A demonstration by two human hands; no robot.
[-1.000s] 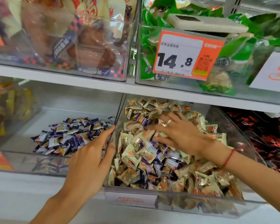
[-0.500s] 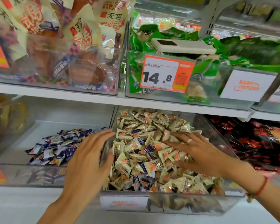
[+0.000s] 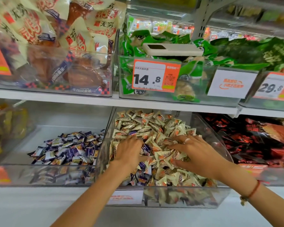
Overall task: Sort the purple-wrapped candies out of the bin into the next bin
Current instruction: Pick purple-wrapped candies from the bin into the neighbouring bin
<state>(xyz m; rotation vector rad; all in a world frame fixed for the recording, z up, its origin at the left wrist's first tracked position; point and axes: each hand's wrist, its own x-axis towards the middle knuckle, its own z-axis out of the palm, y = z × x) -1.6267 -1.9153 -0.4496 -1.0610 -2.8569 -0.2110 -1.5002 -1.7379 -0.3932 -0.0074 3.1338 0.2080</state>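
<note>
bright even shop light, soft shadows, blurred edges, wide-angle bowing, glare on plastic

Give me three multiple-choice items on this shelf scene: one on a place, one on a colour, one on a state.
1. Where are both hands?
A. in the mixed candy bin
B. in the bin to its left
C. on the upper shelf

2. What colour is the band on the right wrist?
A. green
B. red
C. blue

3. How do the right hand's fingers lie?
A. spread flat on the candies
B. curled into a fist
C. hooked over the bin's front wall

Answers:
1. A: the left hand and right hand both rest among the wrappers in the mixed candy bin, right of the bin of purple-wrapped candies.
2. B: the wristband is red.
3. A: its fingers stretch out over the pile.
</note>
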